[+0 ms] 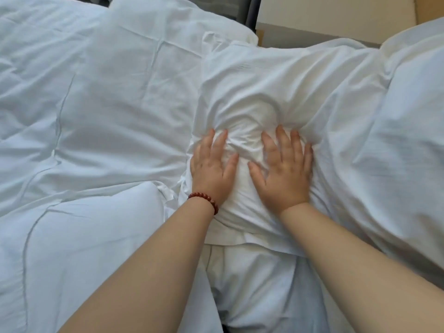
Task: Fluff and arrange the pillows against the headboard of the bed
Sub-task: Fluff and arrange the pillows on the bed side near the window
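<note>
Palms are flat and open on the pillow [276, 97] in the centre of the frame: the left hand [213, 164] and the right hand [283, 167] lie side by side, near each other but apart, fingers spread wide and pressing down, so the cloth bunches into folds between and above them. Neither hand closes on anything; they only push. A red bead bracelet [204, 200] sits on the left wrist. The pillow lies across the frame from the centre toward the right, and a second pillow [153, 75] rests just beside it toward the upper left, with the duvet [36, 116] filling the left side. A dark strip at the top centre may be the headboard [252, 10], but I cannot tell for sure. I think the risk is this: pressing so hard in one spot could flatten the filling instead of fluffing it and leave a hollow, and the loose cover could stay wrinkled. Pushing forward could also slide the pillow crooked against its neighbour.
</note>
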A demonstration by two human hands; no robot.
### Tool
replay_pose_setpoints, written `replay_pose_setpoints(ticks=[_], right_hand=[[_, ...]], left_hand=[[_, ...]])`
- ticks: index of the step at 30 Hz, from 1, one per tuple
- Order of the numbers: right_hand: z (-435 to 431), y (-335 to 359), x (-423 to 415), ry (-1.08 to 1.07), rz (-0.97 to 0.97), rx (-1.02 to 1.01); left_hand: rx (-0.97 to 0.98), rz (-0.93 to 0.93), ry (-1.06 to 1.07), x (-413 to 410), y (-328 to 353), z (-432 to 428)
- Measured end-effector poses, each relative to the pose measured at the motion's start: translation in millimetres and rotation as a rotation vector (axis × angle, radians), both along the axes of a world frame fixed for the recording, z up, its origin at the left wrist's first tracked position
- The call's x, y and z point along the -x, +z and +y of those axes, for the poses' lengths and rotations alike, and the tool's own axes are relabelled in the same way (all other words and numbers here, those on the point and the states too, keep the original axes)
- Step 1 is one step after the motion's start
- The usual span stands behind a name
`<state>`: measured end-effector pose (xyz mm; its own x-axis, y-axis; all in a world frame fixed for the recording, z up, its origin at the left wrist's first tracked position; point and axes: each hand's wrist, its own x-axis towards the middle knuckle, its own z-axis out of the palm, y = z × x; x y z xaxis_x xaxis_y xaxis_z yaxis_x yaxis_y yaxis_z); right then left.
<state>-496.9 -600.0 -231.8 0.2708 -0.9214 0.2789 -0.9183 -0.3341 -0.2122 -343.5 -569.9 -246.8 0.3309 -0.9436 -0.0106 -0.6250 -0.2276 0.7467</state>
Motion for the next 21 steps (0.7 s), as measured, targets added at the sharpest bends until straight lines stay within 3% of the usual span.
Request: replay_pose_setpoints(ticks=[3,6,10,12,14,18,21], right_hand=[[0.6,27.0,-43.3,-0.018,-0.027,0.003],[-12.1,32.4,-77.1,-0.034,0.079,-0.124],[-21.0,19.2,-63.5,-0.099,0.186,-0.186],[-20.3,18.8,-53.3,-0.101,0.22,-0.207],[-20.6,21.6,-50.4,-0.107,0.231,-0.226],[-19.1,25.5,-50.3,-0.11,0.226,-0.23],[-15.9,25.0,-50.1,-0.105,0.199,-0.211]], left_hand=[[0.134,0.07,0.257,-33.9,18.4,-14.6],[-0.113,0.227,0.367,-82.1,22.6,-33.4],[-0.308,0.898,0.256,-113.8,27.9,-42.7],[-0.382,1.137,0.231,-117.1,32.1,-41.3],[-0.457,1.204,0.165,-119.2,32.7,-39.6],[-0.48,1.164,0.043,-116.0,27.5,-39.6],[-0.456,1.172,0.057,-107.7,19.5,-38.0]])
